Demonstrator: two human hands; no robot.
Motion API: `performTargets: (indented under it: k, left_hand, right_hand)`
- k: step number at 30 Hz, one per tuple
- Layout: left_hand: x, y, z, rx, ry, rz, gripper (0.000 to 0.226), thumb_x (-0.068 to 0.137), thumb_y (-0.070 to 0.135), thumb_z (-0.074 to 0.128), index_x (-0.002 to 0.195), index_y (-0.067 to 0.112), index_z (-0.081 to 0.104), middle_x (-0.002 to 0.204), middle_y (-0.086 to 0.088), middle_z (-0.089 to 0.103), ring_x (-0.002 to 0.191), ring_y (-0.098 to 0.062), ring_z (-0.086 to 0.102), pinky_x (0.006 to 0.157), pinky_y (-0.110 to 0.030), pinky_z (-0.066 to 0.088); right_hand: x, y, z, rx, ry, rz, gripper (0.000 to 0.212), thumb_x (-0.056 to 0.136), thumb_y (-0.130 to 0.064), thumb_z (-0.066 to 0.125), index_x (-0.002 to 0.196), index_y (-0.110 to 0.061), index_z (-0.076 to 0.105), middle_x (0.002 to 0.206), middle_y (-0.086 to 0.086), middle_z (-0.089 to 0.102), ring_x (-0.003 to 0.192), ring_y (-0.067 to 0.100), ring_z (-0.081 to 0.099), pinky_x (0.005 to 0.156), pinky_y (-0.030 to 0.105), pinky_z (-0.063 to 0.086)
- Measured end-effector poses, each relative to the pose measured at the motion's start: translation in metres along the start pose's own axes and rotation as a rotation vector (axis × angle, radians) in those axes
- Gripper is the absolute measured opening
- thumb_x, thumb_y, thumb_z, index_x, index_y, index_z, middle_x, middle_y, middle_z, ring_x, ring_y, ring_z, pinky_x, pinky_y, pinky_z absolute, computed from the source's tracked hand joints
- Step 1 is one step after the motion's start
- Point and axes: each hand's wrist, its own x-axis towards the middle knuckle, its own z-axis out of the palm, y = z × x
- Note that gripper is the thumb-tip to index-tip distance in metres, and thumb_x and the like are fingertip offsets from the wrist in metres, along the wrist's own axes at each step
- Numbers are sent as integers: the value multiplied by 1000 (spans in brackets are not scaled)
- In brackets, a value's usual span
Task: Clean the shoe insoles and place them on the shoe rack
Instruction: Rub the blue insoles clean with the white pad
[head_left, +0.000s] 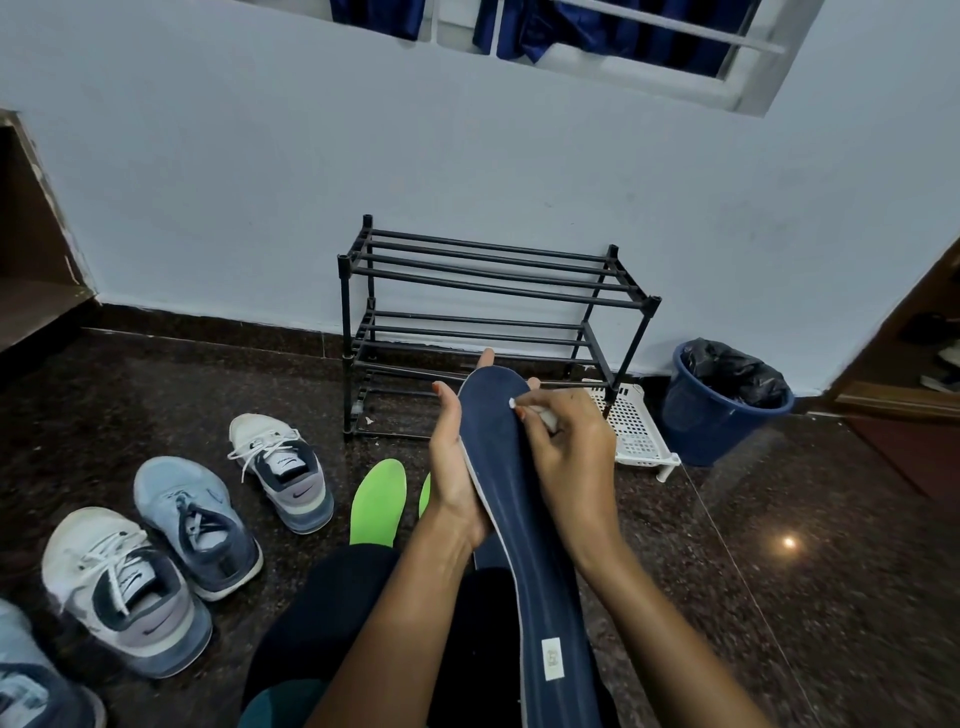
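Your left hand (457, 467) holds navy insole (522, 525) above your lap, toe toward black tubular shoe rack (488, 291). Your right hand (571, 462) pinches white wad (543, 415) on its toe. Heel label (552, 659) unreadable. Swoosh on white sneaker (291, 467).

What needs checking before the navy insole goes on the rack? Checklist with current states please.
1. Left hand grips the navy insole along its edge: ok.
2. Right hand pinches the white wipe in its fingers, at the insole's toe end: ok.
3. Insole's top face clean: cannot tell; no marks stand out, but the hands cover part of it.
4. Insole's underside clean: cannot tell, it faces away.
5. Shoe rack has free shelves within view: ok, nothing lies on the bars.
6. Green insoles on the rack: not ok, they lie on the floor.
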Motion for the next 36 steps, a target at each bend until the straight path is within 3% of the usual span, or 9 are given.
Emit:
performTargets:
  k: [3, 7, 13, 19, 24, 27, 29, 33, 36]
  left_hand:
    - [1, 2, -3, -5, -8, 8, 63, 93, 61, 22, 141, 27, 44, 130, -22, 57, 125, -34, 50, 97, -38, 46]
    - [0, 2, -1, -5, -17, 16, 64, 91, 61, 24, 141, 26, 45, 135, -25, 51, 118, -34, 51, 89, -36, 51]
    - [1, 2, -2, -76, -37, 14, 64, 92, 59, 25, 141, 23, 45, 141, -27, 43, 118, -35, 44, 100, -42, 38]
    - [1, 4, -3, -91, -72, 7, 66, 88, 62, 26, 142, 26, 43, 134, -23, 53, 113, -30, 53, 79, -31, 55]
    - [-1, 2, 1, -99, -69, 4, 70, 83, 61, 32, 141, 25, 45, 137, -25, 48, 113, -33, 48, 91, -39, 46]
    - [-2, 3, -1, -67, -19, -45, 69, 90, 64, 26, 121, 16, 66, 115, -19, 65, 100, -27, 64, 86, -38, 53]
    - [0, 3, -4, -17, -51, -95, 81, 90, 68, 22, 104, 7, 73, 109, -16, 69, 94, -24, 69, 82, -32, 56]
    - [1, 4, -4, -4, -54, -134, 85, 89, 68, 27, 116, -5, 60, 107, -17, 68, 90, -24, 69, 78, -31, 57]
    - [0, 2, -5, -8, -70, -147, 76, 90, 65, 33, 102, -1, 71, 97, -16, 69, 83, -24, 70, 73, -30, 58]
  right_hand:
    - [-19, -1, 5, -19, -47, -54, 14, 80, 3, 63, 84, -8, 69, 83, 1, 59, 81, 4, 55, 75, 3, 37]
    - [-17, 2, 0, -32, -24, -43, 14, 79, 4, 64, 82, -8, 69, 81, 2, 59, 78, 8, 55, 74, 3, 36]
    - [-10, 5, -3, 25, 39, 34, 16, 81, 7, 61, 84, -7, 68, 84, 9, 60, 77, 9, 56, 73, 8, 40]
    - [-25, 2, 2, 2, -29, -43, 12, 78, -4, 59, 82, -10, 69, 82, -1, 59, 80, 9, 57, 76, 5, 38]
    - [-17, 7, -3, -77, 10, -15, 11, 81, -7, 64, 81, -16, 69, 81, -7, 60, 82, 17, 57, 79, 25, 42]
    - [-15, 5, -4, -43, 24, 13, 14, 81, 0, 65, 81, -14, 68, 83, -3, 60, 84, 17, 56, 77, 10, 37]
    - [-13, 3, -4, -26, 27, 3, 14, 81, 2, 64, 82, -12, 68, 83, -2, 58, 84, 17, 55, 77, 10, 38]
    - [-8, 2, -5, -1, 39, -1, 15, 78, 5, 66, 82, -9, 70, 84, 3, 61, 82, 9, 56, 76, 6, 37]
    - [-3, 2, -5, 22, 65, 24, 16, 78, 6, 66, 82, -9, 70, 83, 5, 63, 82, 3, 56, 75, 3, 36]
